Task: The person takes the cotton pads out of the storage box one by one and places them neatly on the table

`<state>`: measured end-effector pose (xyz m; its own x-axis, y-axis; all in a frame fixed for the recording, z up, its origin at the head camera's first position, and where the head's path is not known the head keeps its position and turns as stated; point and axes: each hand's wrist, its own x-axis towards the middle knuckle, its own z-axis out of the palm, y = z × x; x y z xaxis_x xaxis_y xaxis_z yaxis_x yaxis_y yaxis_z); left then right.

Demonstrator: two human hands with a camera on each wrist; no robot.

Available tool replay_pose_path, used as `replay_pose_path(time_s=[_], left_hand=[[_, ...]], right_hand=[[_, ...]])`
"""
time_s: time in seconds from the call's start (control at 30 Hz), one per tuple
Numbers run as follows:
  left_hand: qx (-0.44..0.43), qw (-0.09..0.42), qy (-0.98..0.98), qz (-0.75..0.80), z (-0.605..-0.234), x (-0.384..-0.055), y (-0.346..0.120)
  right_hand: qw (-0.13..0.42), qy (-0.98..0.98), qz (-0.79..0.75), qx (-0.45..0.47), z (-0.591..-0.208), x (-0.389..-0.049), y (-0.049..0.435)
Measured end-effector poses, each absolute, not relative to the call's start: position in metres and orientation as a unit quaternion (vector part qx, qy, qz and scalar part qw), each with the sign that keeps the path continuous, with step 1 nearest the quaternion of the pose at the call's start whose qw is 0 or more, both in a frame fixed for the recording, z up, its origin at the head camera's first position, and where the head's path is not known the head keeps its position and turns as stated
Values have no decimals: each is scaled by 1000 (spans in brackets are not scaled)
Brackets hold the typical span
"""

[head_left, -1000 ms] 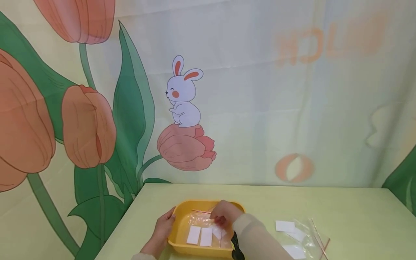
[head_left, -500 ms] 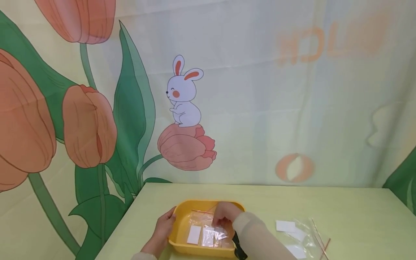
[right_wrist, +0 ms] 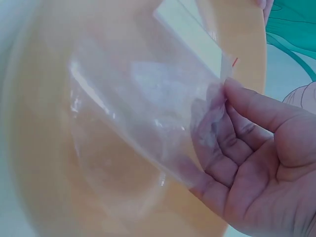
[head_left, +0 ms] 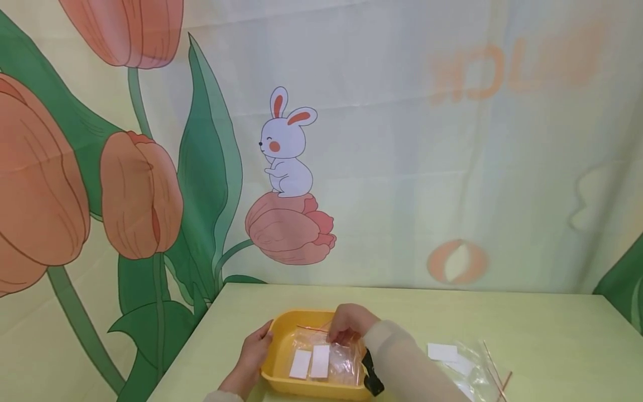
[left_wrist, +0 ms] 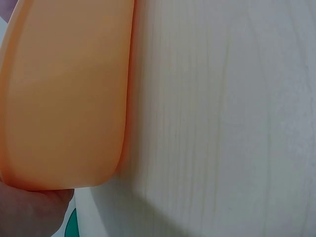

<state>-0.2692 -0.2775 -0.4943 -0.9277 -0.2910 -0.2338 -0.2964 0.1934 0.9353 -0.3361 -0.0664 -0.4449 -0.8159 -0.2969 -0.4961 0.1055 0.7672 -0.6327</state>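
A yellow plastic basin [head_left: 301,386] sits on the table in the head view. My left hand [head_left: 253,352] grips its left rim; in the left wrist view, part of that hand [left_wrist: 34,210] shows below the basin's smooth outer wall [left_wrist: 64,98]. Over the basin's right half, my right hand [head_left: 350,324] pinches a clear plastic bag [right_wrist: 143,94] between thumb and fingers, as the right wrist view shows. Two white cards [head_left: 320,361] lie side by side left of this bag, among more clear plastic with a red zip strip [head_left: 308,328].
Right of the basin, several white cards [head_left: 442,352] lie with clear bags [head_left: 469,352] and red strips [head_left: 494,365] on the pale table [head_left: 552,335]. A curtain printed with tulips and a rabbit [head_left: 288,151] hangs behind the table.
The clear bag in my right hand passed over the right-hand card and now hangs right of it, leaving that card uncovered. My right hand has risen slightly. My left hand stays on the rim.
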Motion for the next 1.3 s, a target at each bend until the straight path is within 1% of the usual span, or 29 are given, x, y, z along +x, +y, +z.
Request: replay_pose_path(time_s=[0.27,0.43,0.87,1.3], left_hand=[[-179,4,778,603,-495,-270,-279],[-182,5,776,604,-494,-271,-279],[-185,5,779,598,-494,-270,-280],[-191,12,776,601,-493,-270,-278]], right_hand=[[290,901,-307,-95,-434,-338,-65],[263,905,-312,-120,-426,-340,-59],[208,881,-395,-156,-399,-336,-34],[190,860,-437,-185,-376,-331,-5]])
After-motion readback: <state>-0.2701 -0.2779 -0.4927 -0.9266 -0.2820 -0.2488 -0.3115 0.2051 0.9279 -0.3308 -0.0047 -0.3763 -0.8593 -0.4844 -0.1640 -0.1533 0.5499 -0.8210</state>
